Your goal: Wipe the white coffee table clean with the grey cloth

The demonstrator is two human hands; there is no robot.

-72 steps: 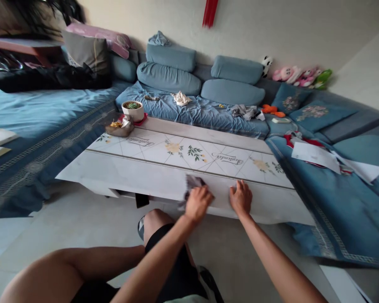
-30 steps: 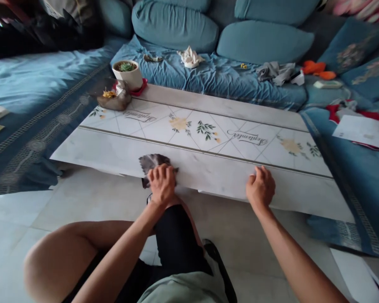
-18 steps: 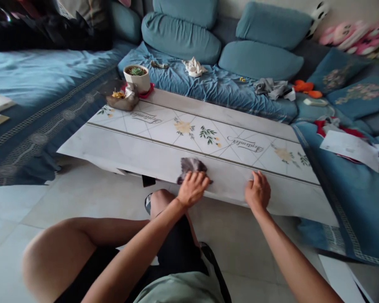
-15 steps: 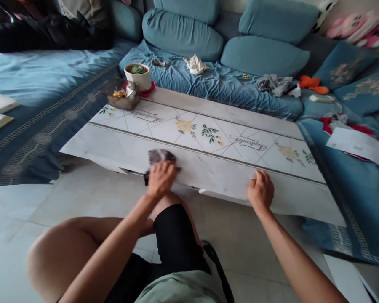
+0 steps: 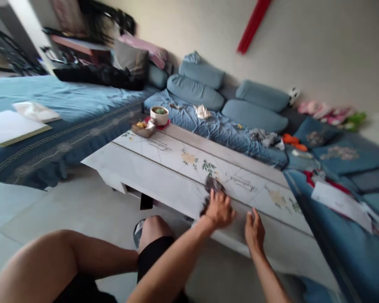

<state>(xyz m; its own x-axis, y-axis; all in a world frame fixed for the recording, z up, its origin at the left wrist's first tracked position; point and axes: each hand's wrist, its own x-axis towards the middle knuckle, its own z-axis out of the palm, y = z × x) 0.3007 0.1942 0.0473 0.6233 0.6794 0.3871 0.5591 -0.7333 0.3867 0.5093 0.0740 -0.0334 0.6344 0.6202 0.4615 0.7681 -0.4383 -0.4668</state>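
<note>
Where I reach over it, the table (image 5: 151, 179) is white and flower-printed. Left hand (image 5: 221, 210), fingers bent and slightly parted, presses down; right hand (image 5: 255, 229), thumb parted from fingers, is at the near edge, touch unclear. Dark cloth (image 5: 214, 184), one, lies on the table, partly beneath my left fingers; best worked, I judge, flat, with even pressure and overlapping strokes.

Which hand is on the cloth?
The left hand: it rests on the cloth. The right hand, at the table's near edge, touches no cloth.
</note>
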